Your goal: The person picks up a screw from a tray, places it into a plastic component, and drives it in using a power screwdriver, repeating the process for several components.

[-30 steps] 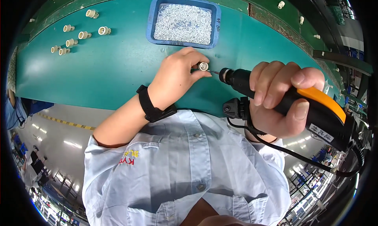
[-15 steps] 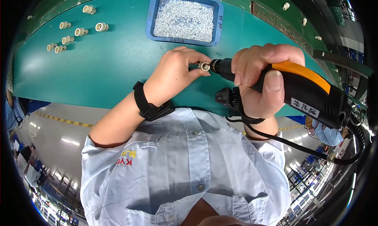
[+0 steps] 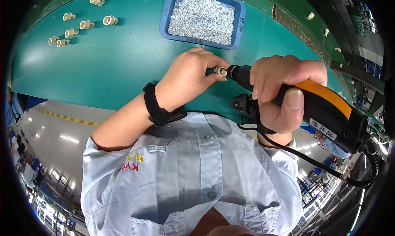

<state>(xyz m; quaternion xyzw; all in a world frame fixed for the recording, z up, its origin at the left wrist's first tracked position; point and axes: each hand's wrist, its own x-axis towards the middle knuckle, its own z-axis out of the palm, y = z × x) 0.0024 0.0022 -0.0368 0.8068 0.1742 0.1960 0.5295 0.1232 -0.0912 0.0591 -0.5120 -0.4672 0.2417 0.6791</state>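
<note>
My left hand (image 3: 187, 73) pinches a small cream cylindrical fitting (image 3: 222, 72) between thumb and fingers, its hollow end facing right. Wrapped around a black and orange electric screwdriver (image 3: 325, 98) is my right hand (image 3: 284, 81). The driver lies almost level, its nose at the mouth of the fitting. Whether the bit touches anything inside cannot be made out. Several similar cream fittings (image 3: 87, 25) lie spread on the green table at the far left.
A blue tray (image 3: 197, 41) of small silvery pieces, perhaps screws, stands beyond my hands on the green table (image 3: 131, 59). A black cable (image 3: 304, 155) loops from the driver past my right forearm. More pale fittings (image 3: 310, 16) sit along the ledge at far right.
Both hands, with the fitting and the driver, sit slightly farther right and lower in the picture. The tray has also shifted right in view. Both grips look the same.
</note>
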